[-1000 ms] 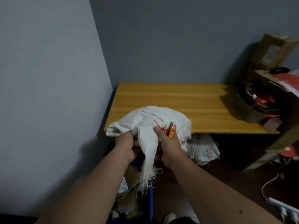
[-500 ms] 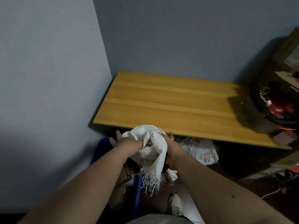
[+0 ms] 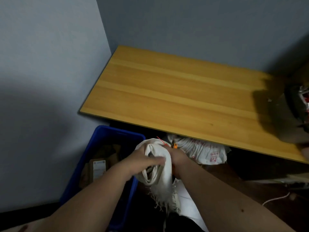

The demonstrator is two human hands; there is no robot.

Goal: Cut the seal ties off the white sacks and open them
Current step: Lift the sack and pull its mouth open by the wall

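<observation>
I hold a crumpled white sack (image 3: pixel 164 171) with a frayed lower edge just below the table's front edge, beside the blue bin. My left hand (image 3: pixel 143 160) grips the sack's folds on its left side; the fingers are blurred. On the sack's right side, my right hand (image 3: pixel 178 159) holds an orange utility knife (image 3: pixel 174 145) against the cloth. A thin red seal tie (image 3: pixel 161 141) sticks up from the top of the sack. A second white sack (image 3: pixel 204 150) with red print lies under the table.
A wooden table (image 3: pixel 175 91) stands in the corner against grey walls. A blue plastic bin (image 3: pixel 107 136) holding cardboard parcels sits on the floor at the left. Dark clutter (image 3: pixel 294 114) occupies the table's right end. A white cable (image 3: pixel 275 199) lies on the floor.
Both hands have brought the sack down from the table top to below its front edge. The view tilted down, showing the blue bin.
</observation>
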